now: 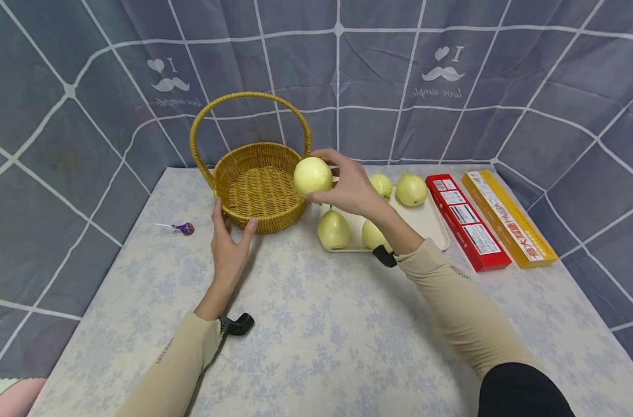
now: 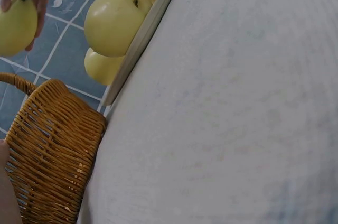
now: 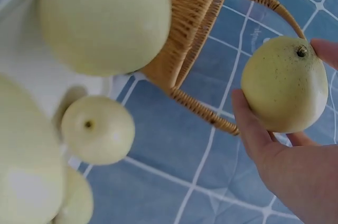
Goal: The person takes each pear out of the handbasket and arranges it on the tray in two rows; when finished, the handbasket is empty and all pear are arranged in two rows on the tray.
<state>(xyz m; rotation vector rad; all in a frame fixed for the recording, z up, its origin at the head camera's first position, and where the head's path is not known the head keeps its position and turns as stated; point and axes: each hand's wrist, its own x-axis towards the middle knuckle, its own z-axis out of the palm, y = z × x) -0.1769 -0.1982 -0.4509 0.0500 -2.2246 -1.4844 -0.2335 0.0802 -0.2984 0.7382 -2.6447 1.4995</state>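
Note:
My right hand (image 1: 351, 184) holds a pale yellow-green pear (image 1: 312, 175) between thumb and fingers, raised beside the right side of a wicker basket (image 1: 266, 225). The right wrist view shows the pear's speckled top with its stem hollow, and the fingers around its side. My left hand (image 1: 230, 255) touches the basket's front left wall, its thumb and fingers spread apart. The basket has a tall arched handle (image 1: 251, 94), and its woven bottom shows bare. To the right, more pears (image 1: 334, 229) lie on a cream tray (image 1: 423, 221), partly hidden behind my right hand and forearm.
A wrapped lollipop (image 1: 186, 229) lies left of the basket. Right of the tray are a red box (image 1: 467, 223) and a yellow pasta box (image 1: 511, 220), side by side. A grey-blue checked curtain (image 1: 373, 75) hangs around the table's back and sides.

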